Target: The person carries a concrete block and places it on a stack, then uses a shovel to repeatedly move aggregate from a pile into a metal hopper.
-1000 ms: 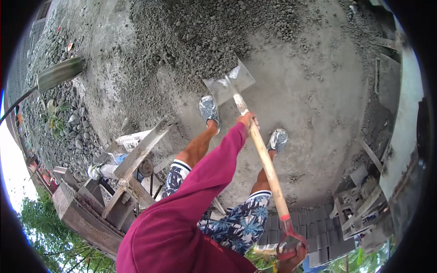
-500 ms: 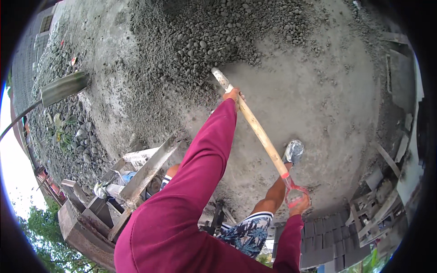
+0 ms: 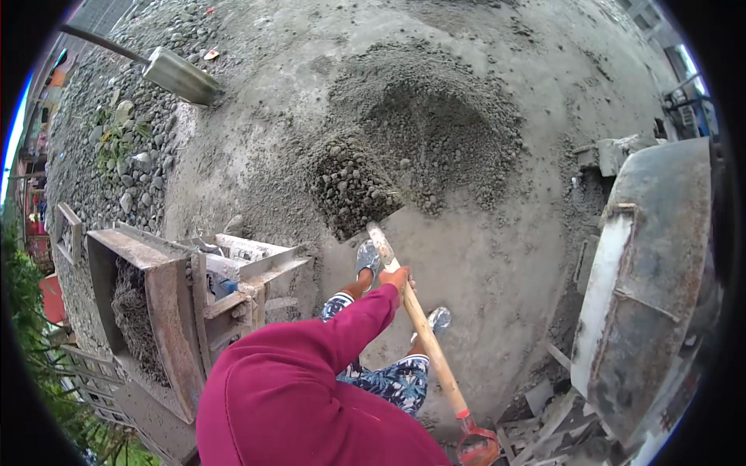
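Note:
My left hand [image 3: 399,279] is wrapped round the pale wooden shaft of a shovel [image 3: 437,349], close to its blade end. At the other end, near the lower edge, my right hand [image 3: 480,450] is closed on the red D-shaped handle, only partly showing. A heap of dark wet gravel [image 3: 350,186] lies on the shovel's blade and hides most of it. Beyond the blade is a mound of grey sand and gravel [image 3: 466,124] with a hollow in its near side. My feet, in grey-smeared footwear, stand on either side of the shaft.
At left stand a rusty metal box [image 3: 175,326] with grey material inside and a frame [image 3: 256,272] beside it. A block on a rod [image 3: 183,75] is farther back, near loose stones [image 3: 128,167]. A large metal trough [image 3: 653,279] and scrap wood [image 3: 556,423] are at right.
The shovel's blade has come back from the mound, now loaded with gravel. Both hands have drawn nearer my body with the shaft. My view has shifted, bringing the trough into sight.

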